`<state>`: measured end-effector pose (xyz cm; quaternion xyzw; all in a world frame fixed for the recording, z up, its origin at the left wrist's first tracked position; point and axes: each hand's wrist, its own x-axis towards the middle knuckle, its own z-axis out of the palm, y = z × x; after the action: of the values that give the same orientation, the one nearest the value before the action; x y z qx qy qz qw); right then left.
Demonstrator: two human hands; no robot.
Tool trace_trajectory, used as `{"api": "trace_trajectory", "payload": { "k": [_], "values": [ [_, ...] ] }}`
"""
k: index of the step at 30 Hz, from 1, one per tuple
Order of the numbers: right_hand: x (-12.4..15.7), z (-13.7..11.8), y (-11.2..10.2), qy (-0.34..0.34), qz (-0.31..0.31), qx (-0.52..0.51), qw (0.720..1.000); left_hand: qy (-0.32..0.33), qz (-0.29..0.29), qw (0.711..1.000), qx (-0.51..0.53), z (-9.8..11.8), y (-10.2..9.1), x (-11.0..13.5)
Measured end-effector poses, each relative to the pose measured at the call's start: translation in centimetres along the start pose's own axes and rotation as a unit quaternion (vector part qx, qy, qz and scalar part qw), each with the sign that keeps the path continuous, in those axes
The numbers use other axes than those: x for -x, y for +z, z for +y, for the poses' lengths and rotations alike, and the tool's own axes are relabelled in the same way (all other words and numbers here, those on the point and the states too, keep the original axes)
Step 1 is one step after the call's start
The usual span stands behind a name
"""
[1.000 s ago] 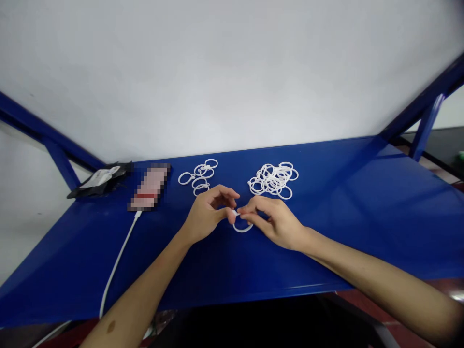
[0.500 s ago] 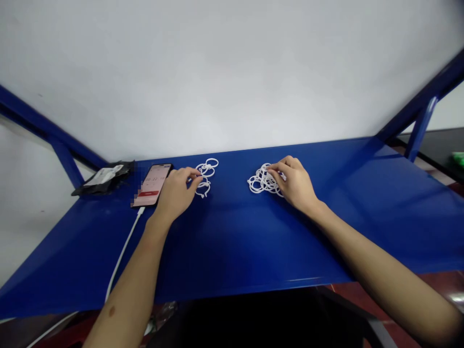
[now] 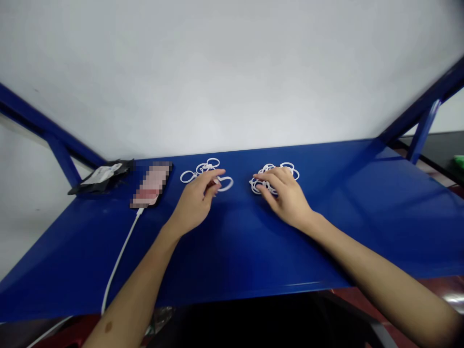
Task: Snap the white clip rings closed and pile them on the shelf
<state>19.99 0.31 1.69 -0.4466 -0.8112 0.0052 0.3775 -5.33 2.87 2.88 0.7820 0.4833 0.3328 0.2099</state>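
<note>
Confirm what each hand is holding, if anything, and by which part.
Left hand touches a white ring at its left edge; pinch or bare touch, cannot tell. Right hand lies on the ring pile, grip unclear.

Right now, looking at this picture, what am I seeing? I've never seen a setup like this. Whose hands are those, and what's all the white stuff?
There is no machine here. The single view comes from a camera worn on a person's head, looking forward and down at their own two bare hands. They are over a blue table set against a white wall. The left hand has its fingertips at the edge of a single white ring, beside a small group of rings; whether it pinches the ring is unclear. The right hand rests open on a bigger pile of rings. At the left lie a phone on a white cable and a black packet.
</note>
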Motion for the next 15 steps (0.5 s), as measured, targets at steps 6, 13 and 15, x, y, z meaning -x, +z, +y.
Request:
{"api": "trace_trajectory", "payload": {
  "k": [6,13,15],
  "values": [
    [0.9,-2.2,0.5,-0.007,-0.038,-0.122,0.992,-0.034,-0.111,0.962,0.246,2.7,1.4,1.4],
    [1.1,-2.9,0.3,0.020,-0.052,-0.178,0.982,-0.050,-0.067,0.951,0.297,2.5,1.8,1.5],
    [1.1,-3.1,0.2,0.018,-0.050,-0.209,0.977,-0.050,-0.053,0.952,0.296,2.3,1.9,1.5]
  ]
}}
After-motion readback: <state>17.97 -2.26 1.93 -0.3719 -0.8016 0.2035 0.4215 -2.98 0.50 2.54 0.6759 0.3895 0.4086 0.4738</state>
